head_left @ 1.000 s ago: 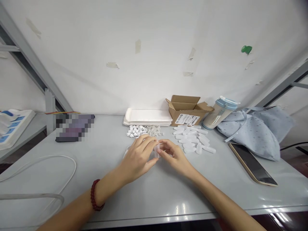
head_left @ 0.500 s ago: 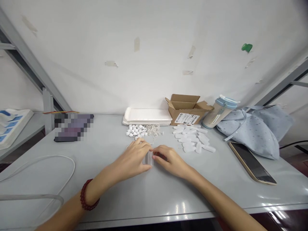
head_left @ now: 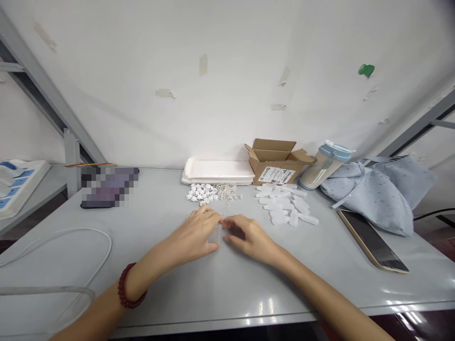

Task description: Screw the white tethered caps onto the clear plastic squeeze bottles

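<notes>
My left hand [head_left: 199, 232] is closed on a small translucent plastic bottle [head_left: 215, 235], held low over the table between thumb and fingers; the hand covers much of it. My right hand [head_left: 250, 237] is beside the bottle's right side, thumb and fingers apart with a gap between them. Its fingertips are by my left fingertips at the bottle's top, and I cannot tell whether they touch. White caps [head_left: 202, 192] lie in a pile beyond my hands, beside a tangle of white cord [head_left: 227, 192]. Several similar translucent bottles [head_left: 284, 203] lie spread to the right.
White flat trays [head_left: 220, 171] are stacked against the wall, next to an open cardboard box [head_left: 275, 163]. On the right are a tumbler [head_left: 325, 166], a blue fabric bag [head_left: 377, 194] and a phone [head_left: 373, 240]. A white cable [head_left: 106, 241] loops at left, near a blurred dark object [head_left: 110, 187].
Both hands have shifted slightly left with the bottle. The right thumb has dropped away from the bottle, widening the gap to its fingers.
</notes>
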`<state>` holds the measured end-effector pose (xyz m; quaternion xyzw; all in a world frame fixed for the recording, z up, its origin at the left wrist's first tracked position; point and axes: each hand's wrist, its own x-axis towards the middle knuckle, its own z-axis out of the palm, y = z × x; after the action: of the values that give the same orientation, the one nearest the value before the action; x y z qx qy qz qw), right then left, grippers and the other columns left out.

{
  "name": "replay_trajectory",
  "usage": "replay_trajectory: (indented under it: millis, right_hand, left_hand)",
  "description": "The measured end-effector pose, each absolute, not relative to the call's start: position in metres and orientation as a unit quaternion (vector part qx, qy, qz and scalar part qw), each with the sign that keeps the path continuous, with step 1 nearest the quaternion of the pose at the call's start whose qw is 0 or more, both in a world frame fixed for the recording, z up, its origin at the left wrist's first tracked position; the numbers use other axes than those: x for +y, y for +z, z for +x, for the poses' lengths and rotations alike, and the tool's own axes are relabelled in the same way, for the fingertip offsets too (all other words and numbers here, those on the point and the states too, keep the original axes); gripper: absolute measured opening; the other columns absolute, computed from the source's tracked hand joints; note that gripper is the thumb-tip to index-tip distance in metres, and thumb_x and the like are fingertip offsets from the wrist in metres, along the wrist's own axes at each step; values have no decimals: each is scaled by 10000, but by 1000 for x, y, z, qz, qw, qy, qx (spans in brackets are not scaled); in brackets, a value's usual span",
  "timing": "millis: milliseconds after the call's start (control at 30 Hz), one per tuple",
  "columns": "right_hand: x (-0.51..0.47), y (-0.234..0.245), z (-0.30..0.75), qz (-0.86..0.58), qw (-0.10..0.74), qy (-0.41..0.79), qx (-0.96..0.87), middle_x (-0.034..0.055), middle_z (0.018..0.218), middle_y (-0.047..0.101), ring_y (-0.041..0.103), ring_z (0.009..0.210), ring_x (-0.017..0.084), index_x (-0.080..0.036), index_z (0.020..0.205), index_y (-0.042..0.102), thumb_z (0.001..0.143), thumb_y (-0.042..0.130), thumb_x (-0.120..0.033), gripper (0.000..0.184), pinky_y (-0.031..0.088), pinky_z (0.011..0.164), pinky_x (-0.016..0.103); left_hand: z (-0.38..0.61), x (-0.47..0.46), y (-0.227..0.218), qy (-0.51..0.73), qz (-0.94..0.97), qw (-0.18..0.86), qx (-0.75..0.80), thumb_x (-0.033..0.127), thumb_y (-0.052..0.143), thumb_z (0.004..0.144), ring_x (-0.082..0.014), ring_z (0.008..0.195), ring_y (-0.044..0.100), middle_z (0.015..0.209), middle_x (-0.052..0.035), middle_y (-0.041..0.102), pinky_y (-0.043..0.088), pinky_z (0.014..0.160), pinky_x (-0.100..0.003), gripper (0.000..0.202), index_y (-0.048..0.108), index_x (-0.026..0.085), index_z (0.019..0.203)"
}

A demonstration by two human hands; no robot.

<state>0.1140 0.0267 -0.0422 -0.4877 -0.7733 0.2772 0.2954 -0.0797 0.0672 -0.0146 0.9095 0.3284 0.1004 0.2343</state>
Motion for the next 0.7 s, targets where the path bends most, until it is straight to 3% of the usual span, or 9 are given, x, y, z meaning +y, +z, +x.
replay_trajectory:
  millis: [133,700]
  right_hand:
    - [27,-45,114,-481,307,295,-767,56,1025,651,594,897,176,-201,1173,508,779,606,-131,412,481,789,332]
    - [27,-48,115,-475,304,297,-771,63,1048,638,584,929,184,-191,1165,500,768,637,-129,425,477,811,341]
  left_hand:
    - [-81,66,-15,109,908,242,323,175,558,730,-251,990,449,997,-62,554,410,818,-376,274,545,200,1002]
    - [-82,67,-10,71,913,241,320,174,624,713,-243,1008,412,1021,-49,516,386,857,-370,314,522,199,1009]
